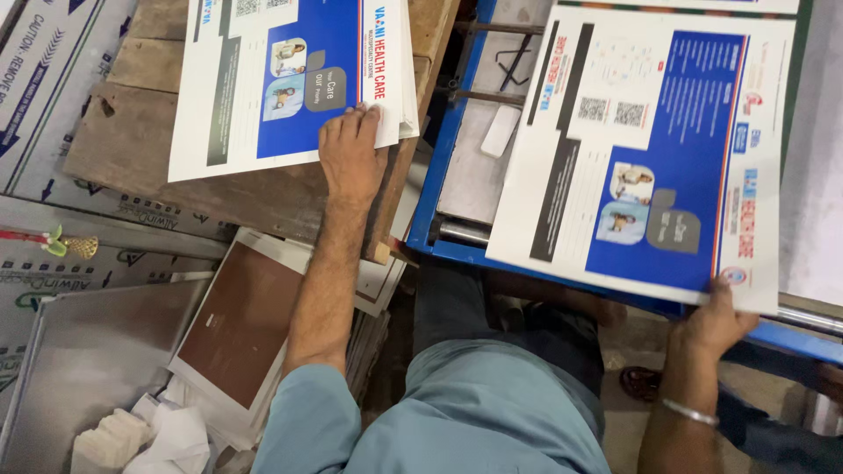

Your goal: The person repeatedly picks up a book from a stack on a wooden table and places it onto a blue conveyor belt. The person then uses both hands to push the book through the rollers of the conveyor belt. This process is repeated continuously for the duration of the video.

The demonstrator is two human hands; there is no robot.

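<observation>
Fingers (358, 118) of the left hand (349, 156) are lying flat and spread on a stack (290, 75) of printed sheets on the wooden worktop (132, 132), while the right hand (716, 323) is pinching one sheet (650, 149) by its corner above the blue machine (430, 211).

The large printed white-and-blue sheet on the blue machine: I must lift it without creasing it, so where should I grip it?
Grip the large printed white-and-blue sheet at its near corner, coming from below, where the right hand already pinches it. That edge overhangs the blue machine frame, so fingers can probably slip underneath. A second grip on another edge might limit sagging.
</observation>
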